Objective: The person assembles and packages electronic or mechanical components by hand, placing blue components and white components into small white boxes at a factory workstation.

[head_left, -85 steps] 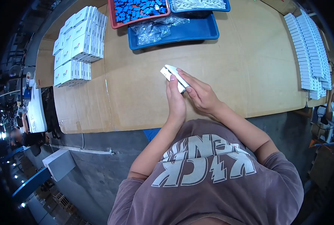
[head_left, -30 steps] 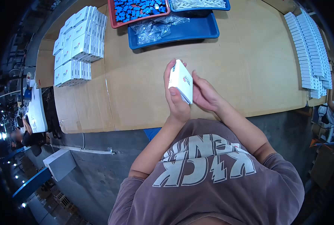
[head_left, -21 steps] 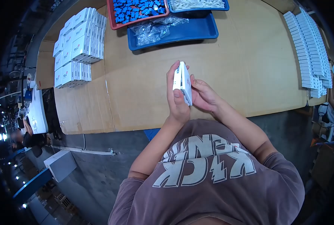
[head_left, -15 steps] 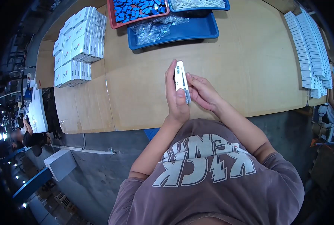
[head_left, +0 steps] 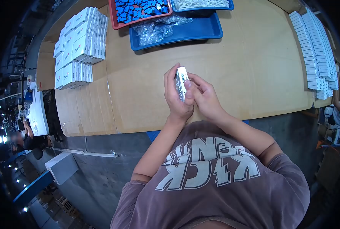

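Both my hands hold a small white box (head_left: 182, 74) with dark printed letters, upright in front of my chest. My left hand (head_left: 174, 97) wraps around its left side, fingers along the far edge and thumb near the bottom. From the right, my right hand (head_left: 205, 96) closes on it, its thumb pressed across the printed face. A greyish, shiny strip shows along the box's left side; I cannot make out what it is. The fingers behind the box are partly hidden.
White boxes (head_left: 72, 49) stand stacked at the left; more white boxes (head_left: 314, 53) are piled at the right. At the back are a red tray (head_left: 120, 26) of blue pieces, a blue tray (head_left: 200, 34) with clear plastic bags, and another blue tray (head_left: 232, 6) of white pieces.
The box has turned, and the gap along its right side no longer shows. My right hand has moved left onto the printed face, its thumb now across it.
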Demonstrator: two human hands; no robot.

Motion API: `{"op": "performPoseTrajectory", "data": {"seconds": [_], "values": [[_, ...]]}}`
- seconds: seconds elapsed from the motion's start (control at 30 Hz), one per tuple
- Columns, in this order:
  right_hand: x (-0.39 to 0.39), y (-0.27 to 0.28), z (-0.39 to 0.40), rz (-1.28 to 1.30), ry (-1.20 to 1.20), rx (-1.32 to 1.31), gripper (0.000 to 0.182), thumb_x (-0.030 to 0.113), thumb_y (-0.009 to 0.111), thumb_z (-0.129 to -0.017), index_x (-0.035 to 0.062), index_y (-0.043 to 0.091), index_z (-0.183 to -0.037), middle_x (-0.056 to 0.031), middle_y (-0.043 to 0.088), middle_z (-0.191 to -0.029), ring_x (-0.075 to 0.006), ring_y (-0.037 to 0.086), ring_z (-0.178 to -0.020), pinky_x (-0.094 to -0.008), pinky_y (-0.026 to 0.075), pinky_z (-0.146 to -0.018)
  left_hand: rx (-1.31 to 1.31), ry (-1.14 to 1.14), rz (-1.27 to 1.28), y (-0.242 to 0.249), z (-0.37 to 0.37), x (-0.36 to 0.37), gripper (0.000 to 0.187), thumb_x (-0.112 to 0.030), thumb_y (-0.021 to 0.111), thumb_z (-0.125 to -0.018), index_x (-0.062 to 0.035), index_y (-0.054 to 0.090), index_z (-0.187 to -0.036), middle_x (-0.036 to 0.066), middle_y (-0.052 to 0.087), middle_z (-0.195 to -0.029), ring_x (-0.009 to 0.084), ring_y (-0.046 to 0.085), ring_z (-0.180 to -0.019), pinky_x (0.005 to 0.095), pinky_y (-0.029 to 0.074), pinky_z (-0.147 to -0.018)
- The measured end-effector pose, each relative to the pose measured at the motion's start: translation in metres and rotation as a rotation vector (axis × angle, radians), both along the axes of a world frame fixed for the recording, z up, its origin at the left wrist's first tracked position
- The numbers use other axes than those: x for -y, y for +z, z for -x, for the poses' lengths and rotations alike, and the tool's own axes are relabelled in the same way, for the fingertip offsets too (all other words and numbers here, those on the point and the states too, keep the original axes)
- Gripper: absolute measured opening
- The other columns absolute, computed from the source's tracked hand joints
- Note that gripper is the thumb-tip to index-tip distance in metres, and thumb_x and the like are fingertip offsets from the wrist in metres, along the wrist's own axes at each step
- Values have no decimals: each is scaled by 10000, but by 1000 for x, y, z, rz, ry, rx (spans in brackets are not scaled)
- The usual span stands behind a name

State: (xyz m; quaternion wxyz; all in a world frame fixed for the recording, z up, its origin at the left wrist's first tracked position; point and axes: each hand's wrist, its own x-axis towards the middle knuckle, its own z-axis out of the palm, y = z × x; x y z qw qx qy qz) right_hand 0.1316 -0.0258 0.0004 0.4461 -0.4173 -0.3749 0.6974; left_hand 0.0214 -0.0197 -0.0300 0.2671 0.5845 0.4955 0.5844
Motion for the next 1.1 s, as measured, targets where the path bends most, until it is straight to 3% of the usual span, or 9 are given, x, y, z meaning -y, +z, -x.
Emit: {"op": "performPoseTrajectory", "data": {"seconds": [0.2, 0.3, 0.4, 0.5, 0.63, 0.73, 0.9, 0.97, 1.1], "values": [[10, 1, 2, -138, 20, 60, 512, 304, 466, -1137, -53, 501, -1503, -85, 676, -1254, -97, 583, -1150, -267, 474, -1000, 46, 8, -77, 4, 3, 2, 715, -485, 430, -946, 127, 548, -1296, 277, 583, -1237, 376, 617, -1096, 449, 509, -934], [11, 6, 2, -145, 30, 79, 510, 305, 452, -1142, -53, 502, -1502, -76, 670, -1258, -97, 578, -1152, -269, 471, -1006, 44, 16, -17, 8, 1, 4, 798, -573, 343, -939, 114, 528, -1299, 221, 578, -1244, 315, 595, -1136, 423, 477, -985], [12, 8, 1, -145, 39, 74, 513, 307, 454, -1142, -52, 498, -1506, -69, 666, -1261, -94, 569, -1158, -270, 470, -1011, 183, 7, -13, 1, 0, 5, 808, -590, 363, -944, 111, 505, -1322, 208, 571, -1248, 297, 585, -1134, 419, 468, -995], [5, 4, -1, -123, 57, 53, 527, 324, 460, -1140, -45, 490, -1515, -83, 652, -1303, -120, 573, -1190, -278, 470, -1023, 157, -13, -17, -1, 0, 2, 816, -573, 445, -958, 128, 489, -1374, 259, 547, -1255, 353, 612, -1085, 455, 501, -940], [-13, 18, -16, 113, 134, -47, 563, 366, 472, -1131, -18, 462, -1543, -126, 597, -1416, -196, 567, -1273, -316, 464, -1057, 96, -91, 26, 2, 3, -1, 1099, -771, 469, -941, 110, 256, -1562, 222, 477, -1314, 335, 596, -1122, 459, 504, -963], [-22, 3, -34, -82, 268, 130, 603, 386, 528, -1102, 49, 417, -1589, -155, 463, -1539, -244, 484, -1371, -394, 440, -1122, 183, -116, 140, 2, 3, 3, 1208, -853, 420, -916, 52, 80, -1640, 197, 456, -1384, 306, 546, -1249, 429, 474, -1057], [-18, 14, -42, -685, 241, 738, 806, 391, 784, -894, 75, 467, -1566, -199, 366, -1610, -386, 392, -1474, -476, 370, -1193, 591, -226, 492, 9, 6, 4, 1049, -828, 223, -976, -30, 177, -1654, 182, 459, -1495, 263, 495, -1380, 383, 432, -1117], [-21, 6, -44, -770, 263, 691, 853, 395, 815, -838, 75, 481, -1555, -199, 362, -1623, -412, 376, -1486, -513, 345, -1207, 695, -298, 608, 17, 4, 7, 1009, -805, 178, -996, -38, 201, -1651, 171, 489, -1473, 258, 509, -1371, 390, 447, -1107], [-28, 8, -46, -955, 303, 684, 851, 347, 819, -793, 67, 509, -1534, -198, 397, -1622, -399, 382, -1503, -607, 276, -1224, 904, -268, 807, 32, -1, 10, 860, -763, 212, -1034, -70, 477, -1466, 121, 610, -1342, 232, 633, -1213, 377, 525, -1002]]}}
